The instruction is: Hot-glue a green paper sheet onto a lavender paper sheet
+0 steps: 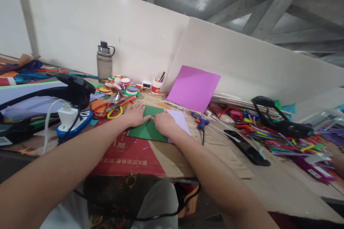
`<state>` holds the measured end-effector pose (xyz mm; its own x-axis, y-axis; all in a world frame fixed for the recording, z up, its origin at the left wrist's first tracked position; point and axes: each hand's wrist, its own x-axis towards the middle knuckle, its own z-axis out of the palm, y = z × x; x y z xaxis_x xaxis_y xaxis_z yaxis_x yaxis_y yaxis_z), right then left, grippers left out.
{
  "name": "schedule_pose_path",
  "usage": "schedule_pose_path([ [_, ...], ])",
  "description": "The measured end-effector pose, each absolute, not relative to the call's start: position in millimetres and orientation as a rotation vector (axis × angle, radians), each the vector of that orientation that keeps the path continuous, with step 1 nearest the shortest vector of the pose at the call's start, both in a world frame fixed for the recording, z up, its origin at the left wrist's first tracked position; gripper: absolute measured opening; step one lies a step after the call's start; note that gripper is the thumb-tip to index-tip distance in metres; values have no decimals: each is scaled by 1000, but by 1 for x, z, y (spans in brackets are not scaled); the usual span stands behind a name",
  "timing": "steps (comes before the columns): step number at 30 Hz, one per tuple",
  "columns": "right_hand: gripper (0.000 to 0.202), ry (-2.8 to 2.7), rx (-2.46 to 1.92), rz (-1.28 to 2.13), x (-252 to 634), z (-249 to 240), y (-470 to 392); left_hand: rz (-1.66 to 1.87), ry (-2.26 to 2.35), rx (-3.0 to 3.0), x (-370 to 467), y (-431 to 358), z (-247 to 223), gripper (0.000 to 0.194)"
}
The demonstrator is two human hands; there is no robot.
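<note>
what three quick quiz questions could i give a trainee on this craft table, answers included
1. What colour is the sheet directly under the left hand?

2. True or false: the black phone lies further right in the view than the water bottle.

3. Which of these leans against the white wall?
a) the scissors
b) the purple sheet
c) the glue gun

Key:
1. Green
2. True
3. b
</note>
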<state>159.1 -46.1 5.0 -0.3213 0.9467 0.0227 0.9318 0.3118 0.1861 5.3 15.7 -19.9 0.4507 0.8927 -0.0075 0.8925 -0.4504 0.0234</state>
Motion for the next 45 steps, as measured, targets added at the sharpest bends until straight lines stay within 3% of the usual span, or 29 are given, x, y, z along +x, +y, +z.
schedule_pose_path([
  [13,59,2490,1995,158,172,-13,-28,51,1681,2656,4,15,-22,82],
  [23,47,2404,1962,261,158,-4,-41,40,1688,2670,5,14,-21,80],
  [37,69,2754,1877,-138,158,-33,-33,133,1698,2725,5,11,-23,59],
  [41,71,2763,1868,-164,158,-28,-34,257,1505,2938,2,17,-28,52],
  [45,68,2787,1864,-187,159,-24,-37,124,1201,3019,0,27,-35,47],
])
